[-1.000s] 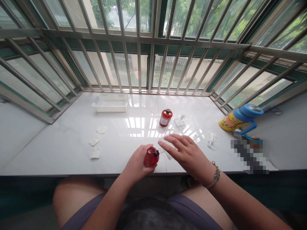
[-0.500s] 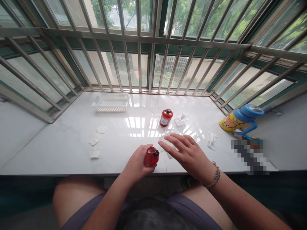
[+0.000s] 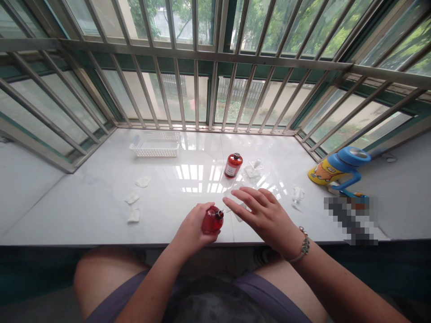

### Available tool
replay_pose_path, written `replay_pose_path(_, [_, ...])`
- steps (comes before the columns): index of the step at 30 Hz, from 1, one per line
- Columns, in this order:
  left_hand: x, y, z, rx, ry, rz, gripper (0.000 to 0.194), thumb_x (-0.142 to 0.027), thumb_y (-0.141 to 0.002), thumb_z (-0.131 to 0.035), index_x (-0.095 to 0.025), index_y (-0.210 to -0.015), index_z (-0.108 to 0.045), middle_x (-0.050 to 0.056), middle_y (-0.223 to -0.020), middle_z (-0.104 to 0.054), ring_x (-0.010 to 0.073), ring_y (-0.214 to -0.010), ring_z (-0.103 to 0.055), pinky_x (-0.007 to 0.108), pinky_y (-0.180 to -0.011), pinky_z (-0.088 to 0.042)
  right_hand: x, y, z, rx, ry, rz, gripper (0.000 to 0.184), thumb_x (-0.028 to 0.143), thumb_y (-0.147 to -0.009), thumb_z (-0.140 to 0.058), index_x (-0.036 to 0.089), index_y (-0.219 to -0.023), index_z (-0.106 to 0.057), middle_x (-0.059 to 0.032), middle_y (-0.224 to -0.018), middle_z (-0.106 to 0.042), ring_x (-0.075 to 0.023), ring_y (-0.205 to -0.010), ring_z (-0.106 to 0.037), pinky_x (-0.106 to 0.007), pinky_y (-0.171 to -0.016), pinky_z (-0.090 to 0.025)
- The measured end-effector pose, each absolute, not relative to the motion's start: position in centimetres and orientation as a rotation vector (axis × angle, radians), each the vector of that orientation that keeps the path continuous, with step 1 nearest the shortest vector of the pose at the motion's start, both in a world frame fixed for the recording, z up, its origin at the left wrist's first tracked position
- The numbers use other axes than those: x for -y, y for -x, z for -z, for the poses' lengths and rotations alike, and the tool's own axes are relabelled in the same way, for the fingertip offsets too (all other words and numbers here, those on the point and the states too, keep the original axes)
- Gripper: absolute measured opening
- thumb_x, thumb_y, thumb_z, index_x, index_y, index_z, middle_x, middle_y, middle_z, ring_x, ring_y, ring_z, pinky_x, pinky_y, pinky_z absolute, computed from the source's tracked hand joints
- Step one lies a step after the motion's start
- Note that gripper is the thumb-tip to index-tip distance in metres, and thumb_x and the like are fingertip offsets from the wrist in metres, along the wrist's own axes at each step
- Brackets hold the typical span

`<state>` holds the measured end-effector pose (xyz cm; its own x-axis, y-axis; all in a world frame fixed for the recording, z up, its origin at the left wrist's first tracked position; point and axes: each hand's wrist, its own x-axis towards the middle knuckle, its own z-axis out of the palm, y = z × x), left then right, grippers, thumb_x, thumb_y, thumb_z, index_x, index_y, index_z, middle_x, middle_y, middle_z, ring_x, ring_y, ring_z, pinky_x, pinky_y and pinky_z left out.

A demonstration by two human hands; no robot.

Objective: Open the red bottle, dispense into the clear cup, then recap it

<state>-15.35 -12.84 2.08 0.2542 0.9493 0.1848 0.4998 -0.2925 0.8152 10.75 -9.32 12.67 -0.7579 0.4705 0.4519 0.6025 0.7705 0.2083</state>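
My left hand [image 3: 193,228] grips a small red bottle [image 3: 212,220], tilted with its neck pointing right, near the front edge of the white sill [image 3: 101,211]. My right hand [image 3: 264,215] hovers flat, fingers apart and pointing left, over a clear plastic wrapper [image 3: 237,204] just right of the bottle's neck. I cannot tell whether the fingers touch the wrapper. A second red bottle [image 3: 232,165] with a dark cap stands upright farther back.
A white slotted basket [image 3: 155,144] sits at the back left. Three white pads [image 3: 134,197] lie at the left. Clear packets [image 3: 253,168] and a crumpled wrapper [image 3: 297,194] lie at the right. A blue and yellow jug [image 3: 338,167] lies at the far right. Window bars enclose the sill.
My right hand has drifted slightly right and up. The left hand and its bottle have stayed put.
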Motion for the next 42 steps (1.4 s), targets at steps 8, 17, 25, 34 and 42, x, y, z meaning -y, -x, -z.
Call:
replay_pose_path(8, [12.82,15.3,-2.23,-1.312,-1.894,-0.906,0.077,-0.02,-0.079,-0.085,-0.031,-0.147,-0.05,0.009,-0.138,-0.064,0.0299,-0.126,-0.065,0.048,-0.109,-0.056,9.36,-10.66,-12.49,2.593,0.811,0.483,0.049,0.011,-0.106,-0.059,0.03,-0.151,-0.06,-0.0056,-0.147,-0.069,-0.0238,-0.137,-0.059,-0.042,-0.112,-0.039])
replay_pose_path(17, [12.85,15.36,-2.1,-1.315,-1.889,-0.928,0.08,-0.019,-0.078,-0.086,-0.031,-0.148,-0.05,0.009,-0.14,-0.064,0.0306,-0.127,-0.066,0.048,-0.11,-0.055,9.41,-10.46,-12.56,2.599,0.787,0.502,0.049,0.013,-0.106,-0.06,0.031,-0.152,-0.06,-0.0048,-0.147,-0.07,-0.0227,-0.137,-0.06,-0.041,-0.113,-0.039])
replay_pose_path(25, [12.82,15.39,-2.12,-1.308,-1.891,-0.943,0.078,-0.019,-0.078,-0.086,-0.031,-0.147,-0.051,0.009,-0.139,-0.065,0.031,-0.127,-0.066,0.047,-0.109,-0.057,9.51,-10.18,-12.26,2.603,0.765,0.505,0.051,0.011,-0.104,-0.061,0.03,-0.152,-0.06,-0.0055,-0.145,-0.07,-0.0233,-0.136,-0.061,-0.042,-0.112,-0.04])
replay_pose_path(34, [12.83,15.39,-2.26,-1.302,-1.881,-0.93,0.076,-0.019,-0.078,-0.085,-0.031,-0.146,-0.052,0.008,-0.137,-0.065,0.0301,-0.126,-0.066,0.048,-0.109,-0.056,9.49,-9.78,-12.0,2.613,0.733,0.519,0.05,0.011,-0.104,-0.06,0.028,-0.151,-0.061,-0.0065,-0.144,-0.071,-0.0246,-0.135,-0.06,-0.042,-0.111,-0.042])
replay_pose_path(42, [12.79,15.42,-2.05,-1.309,-1.878,-0.931,0.077,-0.019,-0.077,-0.086,-0.031,-0.145,-0.053,0.009,-0.137,-0.065,0.0311,-0.125,-0.066,0.049,-0.109,-0.056,9.41,-9.9,-11.67,2.615,0.728,0.495,0.057,0.01,-0.101,-0.064,0.03,-0.154,-0.058,-0.0073,-0.145,-0.07,-0.0249,-0.137,-0.06,-0.041,-0.111,-0.043])
